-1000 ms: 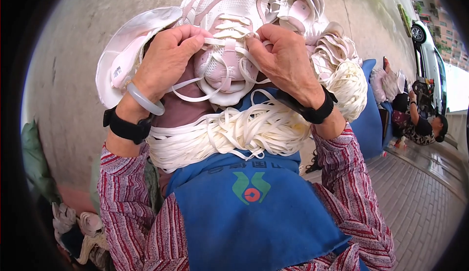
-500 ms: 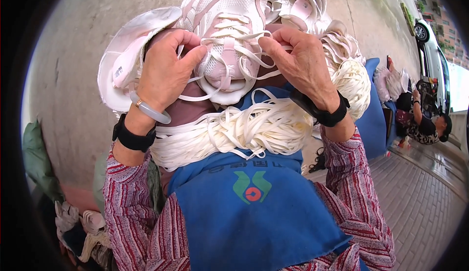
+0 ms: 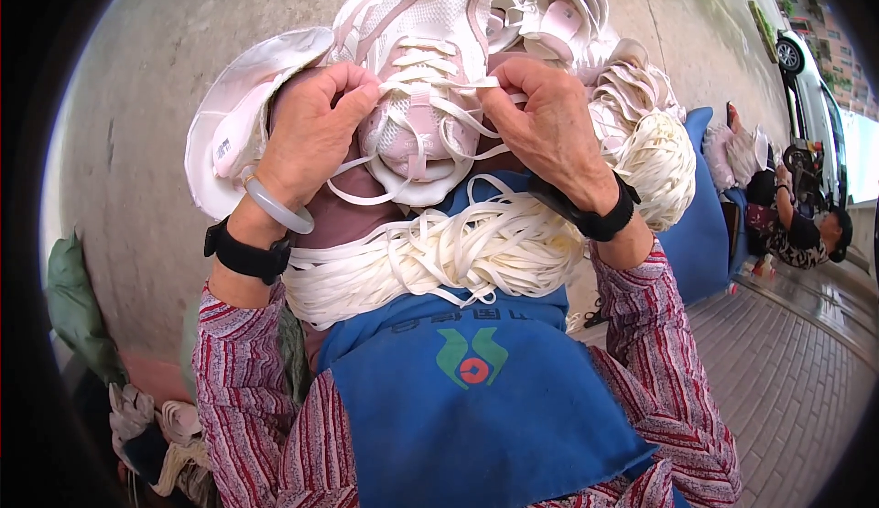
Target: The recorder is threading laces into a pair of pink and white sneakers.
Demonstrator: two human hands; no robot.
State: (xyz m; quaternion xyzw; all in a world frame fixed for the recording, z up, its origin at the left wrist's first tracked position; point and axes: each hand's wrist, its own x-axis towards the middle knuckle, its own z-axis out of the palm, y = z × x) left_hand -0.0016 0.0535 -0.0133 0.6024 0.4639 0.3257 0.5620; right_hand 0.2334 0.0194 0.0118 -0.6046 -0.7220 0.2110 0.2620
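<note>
Concrete flr (image 3: 156,142), wht lace (image 3: 485,83) pinched in L/R fingers (image 3: 359,98), over shoe (image 3: 419,98)

The top-centre shoe (image 3: 400,110) has mesh cloth; the mid-frame lace bundle (image 3: 430,256) looks matt, woven; the left-of-centre bracelet (image 3: 275,209) is smooth, glossy.
</note>
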